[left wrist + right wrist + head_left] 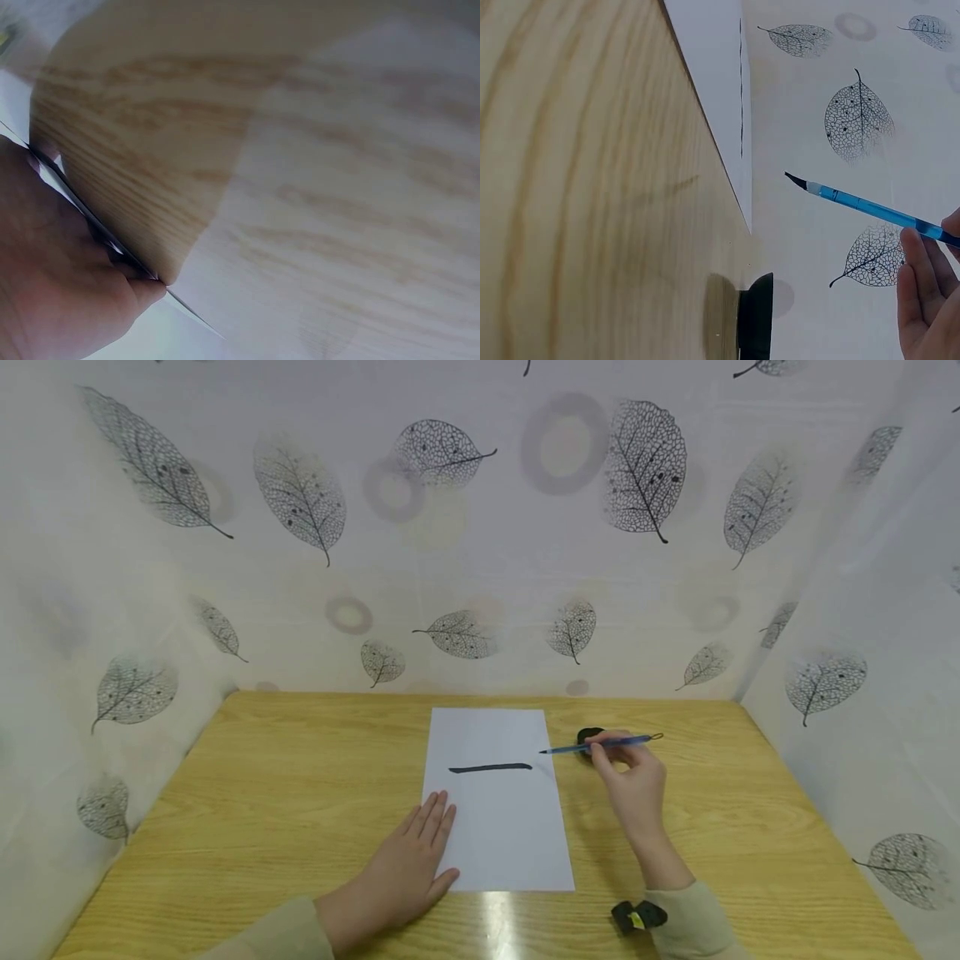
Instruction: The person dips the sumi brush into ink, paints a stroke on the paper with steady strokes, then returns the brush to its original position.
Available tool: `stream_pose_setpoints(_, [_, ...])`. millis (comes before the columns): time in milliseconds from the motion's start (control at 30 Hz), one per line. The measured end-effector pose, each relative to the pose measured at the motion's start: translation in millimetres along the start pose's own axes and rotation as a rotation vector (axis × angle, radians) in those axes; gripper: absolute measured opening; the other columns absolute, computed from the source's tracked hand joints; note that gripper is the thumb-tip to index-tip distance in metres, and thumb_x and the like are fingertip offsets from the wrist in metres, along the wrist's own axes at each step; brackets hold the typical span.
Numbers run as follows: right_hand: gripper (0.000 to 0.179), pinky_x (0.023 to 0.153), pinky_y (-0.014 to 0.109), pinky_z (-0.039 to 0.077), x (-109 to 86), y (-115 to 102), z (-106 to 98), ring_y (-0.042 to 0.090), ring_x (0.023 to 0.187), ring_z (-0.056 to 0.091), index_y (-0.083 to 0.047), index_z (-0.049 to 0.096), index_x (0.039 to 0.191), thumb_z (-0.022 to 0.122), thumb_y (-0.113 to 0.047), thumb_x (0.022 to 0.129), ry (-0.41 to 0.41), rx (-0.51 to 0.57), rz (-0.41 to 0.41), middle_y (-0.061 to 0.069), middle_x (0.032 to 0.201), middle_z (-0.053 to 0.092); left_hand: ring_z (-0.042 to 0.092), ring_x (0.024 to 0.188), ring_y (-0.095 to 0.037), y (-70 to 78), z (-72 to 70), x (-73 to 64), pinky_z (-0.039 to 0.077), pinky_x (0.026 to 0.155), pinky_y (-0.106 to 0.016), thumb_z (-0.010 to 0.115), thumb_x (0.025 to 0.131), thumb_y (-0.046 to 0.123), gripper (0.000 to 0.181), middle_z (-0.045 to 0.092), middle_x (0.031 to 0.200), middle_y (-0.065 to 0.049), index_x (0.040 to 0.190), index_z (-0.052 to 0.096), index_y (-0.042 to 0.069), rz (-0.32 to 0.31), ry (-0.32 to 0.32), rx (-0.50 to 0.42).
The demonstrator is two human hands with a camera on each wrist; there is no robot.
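Observation:
A white sheet of paper lies on the wooden table, with one black horizontal brush stroke across its upper half. My left hand rests flat over the sheet's lower left edge, fingers straight. In the left wrist view that hand shows at the lower left against the paper's edge. My right hand pinches a blue writing brush to the right of the sheet. In the right wrist view the brush has a black, pointed tip, raised above the table.
A small round black dish stands on the table right of the paper, partly hidden behind the right hand. A leaf-patterned curtain encloses the back and both sides. A black band device sits at the right wrist.

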State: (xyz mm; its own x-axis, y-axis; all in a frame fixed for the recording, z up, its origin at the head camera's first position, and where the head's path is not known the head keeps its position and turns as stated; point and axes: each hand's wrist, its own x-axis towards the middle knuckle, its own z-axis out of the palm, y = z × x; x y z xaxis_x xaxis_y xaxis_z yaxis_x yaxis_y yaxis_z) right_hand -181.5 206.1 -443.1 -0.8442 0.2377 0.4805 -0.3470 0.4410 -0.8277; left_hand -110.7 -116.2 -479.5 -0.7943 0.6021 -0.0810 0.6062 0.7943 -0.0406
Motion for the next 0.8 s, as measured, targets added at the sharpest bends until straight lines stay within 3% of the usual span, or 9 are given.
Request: stream_pose_setpoints(800, [0.012, 0.080, 0.004, 0.052, 7.4, 2.9, -17.4, -0.014, 0.083, 0.067, 0.002, 0.079, 0.099, 0.071, 0.009, 0.094, 0.100, -0.003, -0.125, 0.023, 0.097, 0.079, 0.031, 0.161, -0.039, 0.2, -0.8, 0.2, 0.037, 0.129, -0.048, 0.047, 0.110, 0.052, 0.079, 0.029, 0.172, -0.028, 0.162, 0.034, -0.006, -0.005, 0.011, -0.004])
